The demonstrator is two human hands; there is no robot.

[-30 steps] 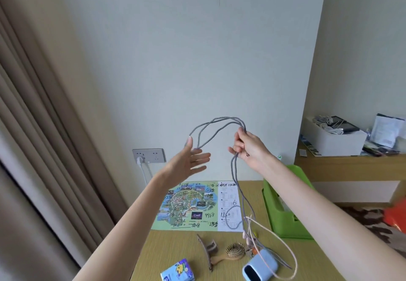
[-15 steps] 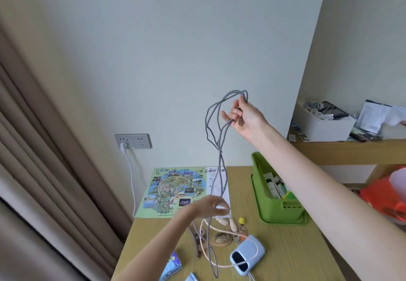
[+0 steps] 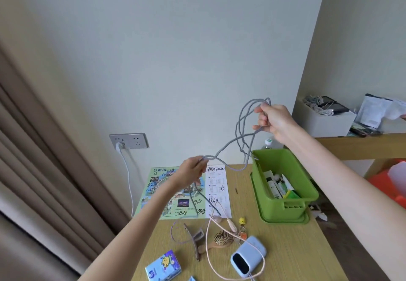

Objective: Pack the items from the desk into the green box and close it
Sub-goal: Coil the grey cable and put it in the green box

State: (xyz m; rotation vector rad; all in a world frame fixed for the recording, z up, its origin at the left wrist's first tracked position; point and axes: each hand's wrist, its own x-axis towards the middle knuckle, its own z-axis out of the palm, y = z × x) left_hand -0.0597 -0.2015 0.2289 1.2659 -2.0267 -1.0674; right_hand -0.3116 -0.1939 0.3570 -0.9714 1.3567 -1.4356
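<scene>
Layout of the worktop [image 3: 285, 247], seen from its near edge. A map sheet [image 3: 186, 206] lies at the rear left, against the wall; a wall socket [image 3: 129, 141] sits on the wall above and to its left. The box [image 3: 276, 208] stands at the rear right, with bottles and tubes [image 3: 276, 184] inside it. Near row, left to right: tissue packet [image 3: 164, 266], hair clip [image 3: 195, 239], hairbrush [image 3: 222, 239], handheld device [image 3: 248, 256]. A keychain [image 3: 241, 220] lies behind the hairbrush. A thin cord [image 3: 207, 243] loops around the hairbrush to the device. Above the worktop, a cable [image 3: 239, 124] spans from the left grip [image 3: 191, 171], over the map sheet, to the higher right grip [image 3: 274, 120], above the box. A shelf [image 3: 362, 146] to the right carries a container [image 3: 325, 122].
</scene>
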